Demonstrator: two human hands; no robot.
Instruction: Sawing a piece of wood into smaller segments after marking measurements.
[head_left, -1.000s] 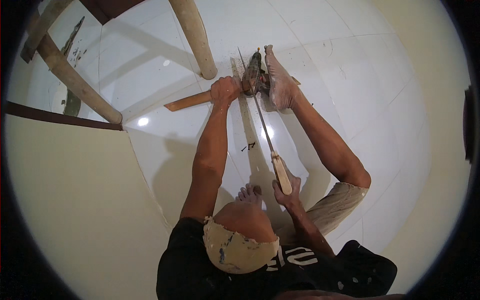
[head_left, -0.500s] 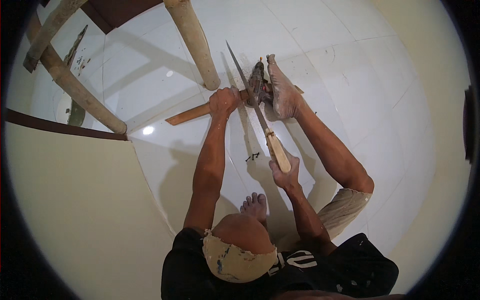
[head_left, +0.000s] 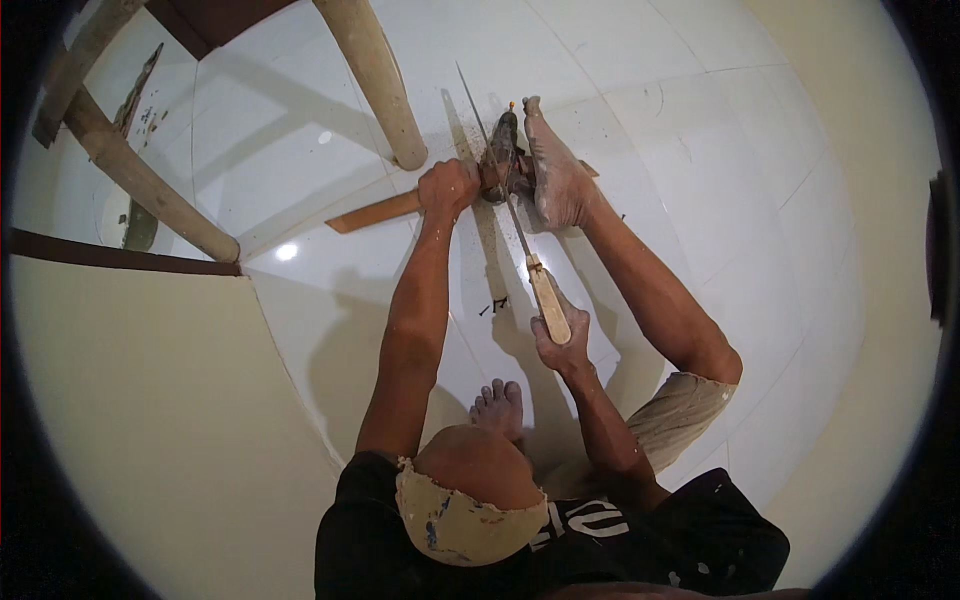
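My left hand [head_left: 448, 188] is clenched on a flat wooden strip [head_left: 372, 212] that crosses a dark power tool [head_left: 508, 130] lying on the tiles, probably a drill. My right hand [head_left: 562, 340] grips the pale wooden handle [head_left: 548, 298] of a hand saw, whose long thin blade [head_left: 515, 220] runs away from me across the strip, just right of my left hand. My bare right foot [head_left: 555, 170] lies against the tool and over the strip. A few black screws [head_left: 498, 306] lie on the floor between my hands.
A bamboo post [head_left: 370, 80] stands beyond my left hand, and more bamboo poles [head_left: 150, 190] lean at the upper left. A cream wall or panel [head_left: 140, 400] with a dark edge is at the left, a cream wall [head_left: 850, 400] at the right. My other foot [head_left: 497, 408] is on the tiled floor [head_left: 740, 200].
My right hand and the saw have moved forward from their position a second ago, with the handle now farther from my body. My left hand still holds the strip in about the same place.
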